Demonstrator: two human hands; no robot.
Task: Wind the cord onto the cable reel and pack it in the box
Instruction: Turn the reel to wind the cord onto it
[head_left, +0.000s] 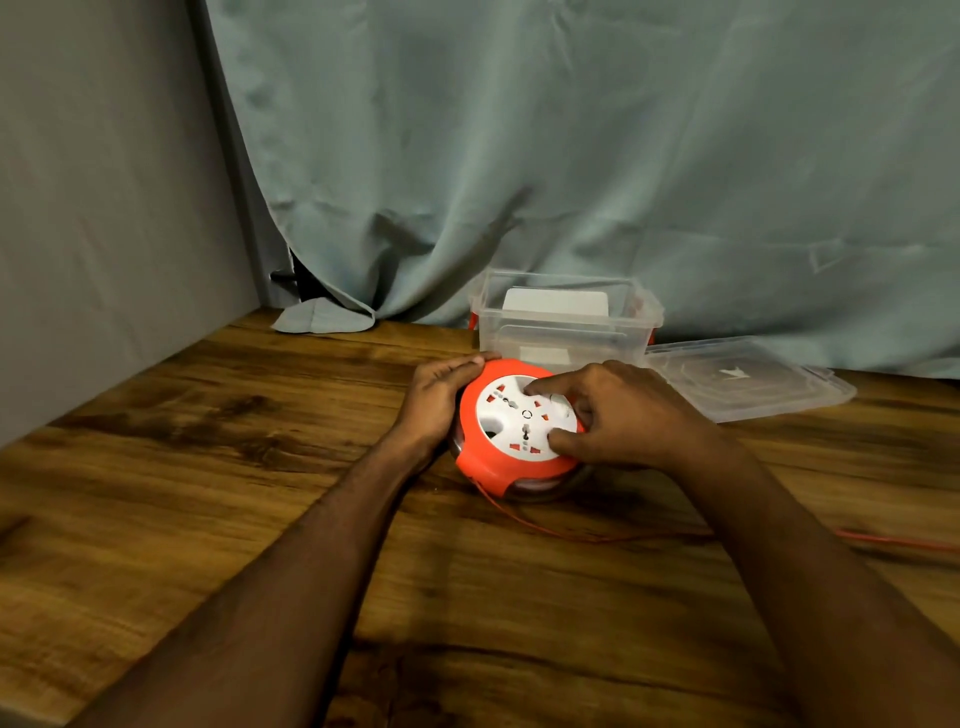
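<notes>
An orange cable reel (480, 457) with a white socket face lies flat on the wooden table (208, 467). My left hand (439, 397) presses against its left rim and holds it. My right hand (621, 415) rests on the white face, fingertips set into its recesses. A thin orange cord (550, 530) leaves the reel's front and runs right along the table, passing under my right forearm toward the right edge. Behind the reel stands an open clear plastic box (566, 332) with orange clips.
The box's clear lid (748, 379) lies flat to the right of the box. A grey-green curtain (571, 156) hangs behind the table, and a grey wall (104, 208) closes the left side.
</notes>
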